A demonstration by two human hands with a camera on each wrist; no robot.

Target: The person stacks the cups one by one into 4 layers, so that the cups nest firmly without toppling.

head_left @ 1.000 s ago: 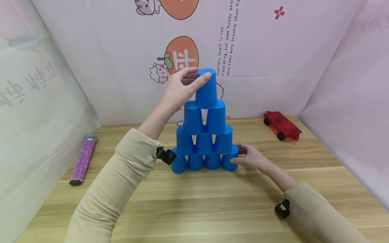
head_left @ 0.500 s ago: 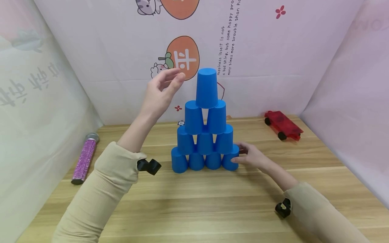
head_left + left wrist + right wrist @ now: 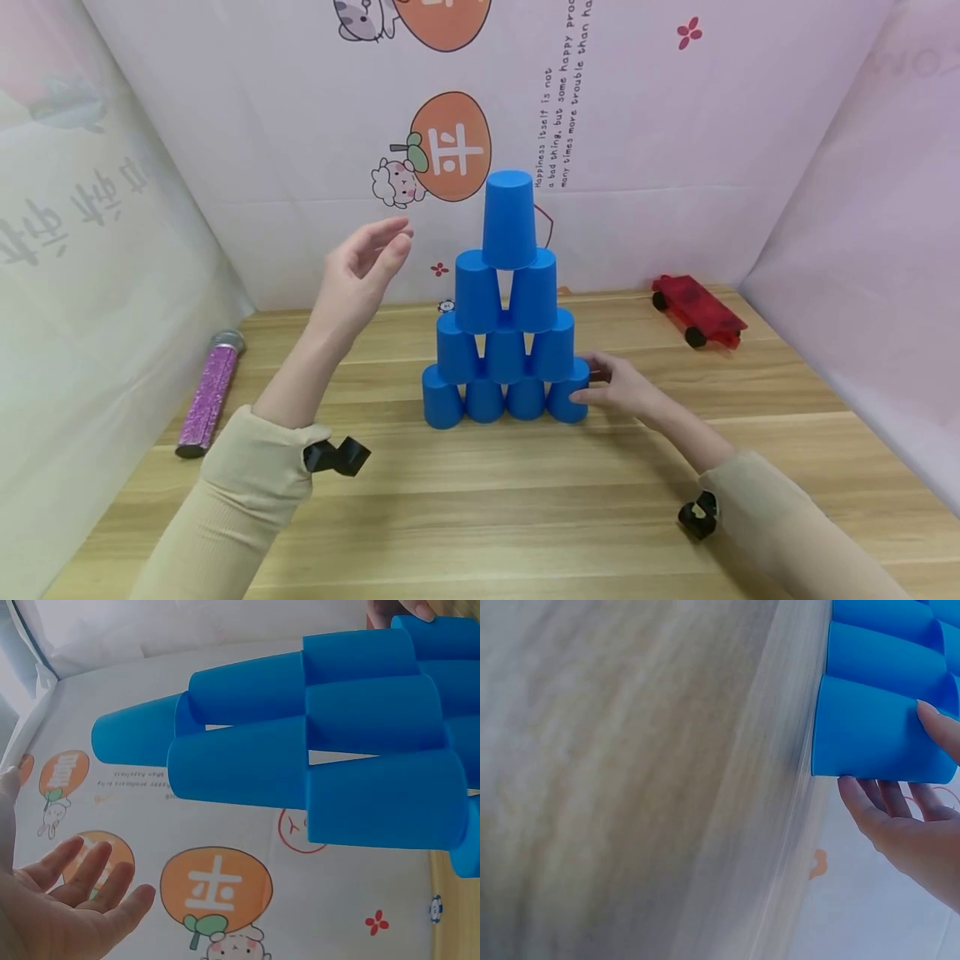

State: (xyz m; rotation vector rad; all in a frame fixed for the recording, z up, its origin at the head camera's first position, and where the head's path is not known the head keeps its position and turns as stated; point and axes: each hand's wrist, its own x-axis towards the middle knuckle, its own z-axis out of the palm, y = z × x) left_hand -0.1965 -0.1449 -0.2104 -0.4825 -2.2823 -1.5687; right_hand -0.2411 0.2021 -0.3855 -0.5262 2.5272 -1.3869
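Note:
Upside-down blue plastic cups stand stacked as a pyramid on the wooden table (image 3: 465, 517), with a single top cup (image 3: 510, 221) bridging the two cups below it. My left hand (image 3: 352, 279) is in the air left of the upper cups, apart from them, fingers relaxed and holding nothing; the left wrist view shows its palm (image 3: 45, 915) facing up. My right hand (image 3: 622, 385) holds the bottom right cup (image 3: 566, 396) by its outer side. In the right wrist view the thumb lies on that cup's front, and the other fingers (image 3: 866, 810) reach around its side.
A purple glittery microphone (image 3: 208, 396) lies at the table's left. Toward the back right sits a red toy car (image 3: 697, 308) with black wheels. Printed white cloth (image 3: 315, 150) rises behind the table and along both sides.
My left hand has let go of the top cup and moved left and down, away from the pyramid. The top cup stays in place. My right hand has not moved.

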